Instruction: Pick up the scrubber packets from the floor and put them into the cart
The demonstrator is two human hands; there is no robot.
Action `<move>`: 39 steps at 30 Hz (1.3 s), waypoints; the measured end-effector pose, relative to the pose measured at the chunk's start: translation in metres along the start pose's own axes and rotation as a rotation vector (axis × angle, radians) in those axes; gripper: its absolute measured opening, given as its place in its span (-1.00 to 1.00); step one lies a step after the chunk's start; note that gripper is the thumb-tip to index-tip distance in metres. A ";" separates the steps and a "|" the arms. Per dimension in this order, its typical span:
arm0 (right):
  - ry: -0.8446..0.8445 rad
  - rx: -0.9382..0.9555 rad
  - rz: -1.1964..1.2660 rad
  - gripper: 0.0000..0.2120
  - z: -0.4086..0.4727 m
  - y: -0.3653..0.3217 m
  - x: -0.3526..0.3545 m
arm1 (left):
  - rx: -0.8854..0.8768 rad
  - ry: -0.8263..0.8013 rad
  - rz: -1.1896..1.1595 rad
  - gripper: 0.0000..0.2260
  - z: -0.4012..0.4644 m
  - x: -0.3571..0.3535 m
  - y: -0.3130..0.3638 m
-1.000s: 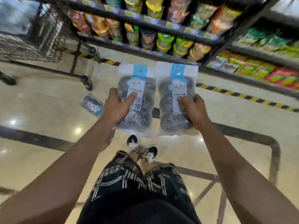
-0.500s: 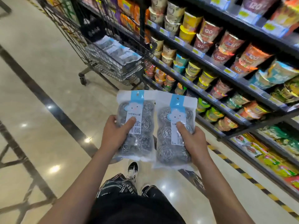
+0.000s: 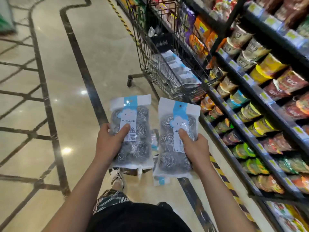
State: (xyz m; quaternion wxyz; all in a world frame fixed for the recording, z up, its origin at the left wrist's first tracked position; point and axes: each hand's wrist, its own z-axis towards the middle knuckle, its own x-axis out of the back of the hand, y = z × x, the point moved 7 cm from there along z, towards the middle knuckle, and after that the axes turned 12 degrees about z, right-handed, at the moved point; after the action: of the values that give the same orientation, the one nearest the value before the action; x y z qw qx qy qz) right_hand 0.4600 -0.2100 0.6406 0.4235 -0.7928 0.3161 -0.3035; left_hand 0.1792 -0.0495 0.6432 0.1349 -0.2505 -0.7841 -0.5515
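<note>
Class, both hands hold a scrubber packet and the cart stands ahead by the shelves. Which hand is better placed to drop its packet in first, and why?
Probably the right hand. Its packet sits on the side nearer the cart, which stands ahead and to the right. The left hand and its packet lie farther left.

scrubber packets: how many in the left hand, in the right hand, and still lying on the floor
left hand: 1 scrubber packet
right hand: 1 scrubber packet
floor: 2 partly hidden packets, one between the held ones, one below
total: 4
</note>
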 end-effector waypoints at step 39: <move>0.525 -0.238 0.366 -0.24 0.487 -0.203 -0.235 | -0.439 -0.471 0.527 -0.52 0.622 -0.235 0.375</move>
State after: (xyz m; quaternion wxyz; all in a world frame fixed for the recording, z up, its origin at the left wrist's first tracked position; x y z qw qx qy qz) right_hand 0.7293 0.2913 0.5433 0.2796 -0.6618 0.5845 -0.3771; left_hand 0.6197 0.5729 0.6062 0.0319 -0.5848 -0.5663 -0.5799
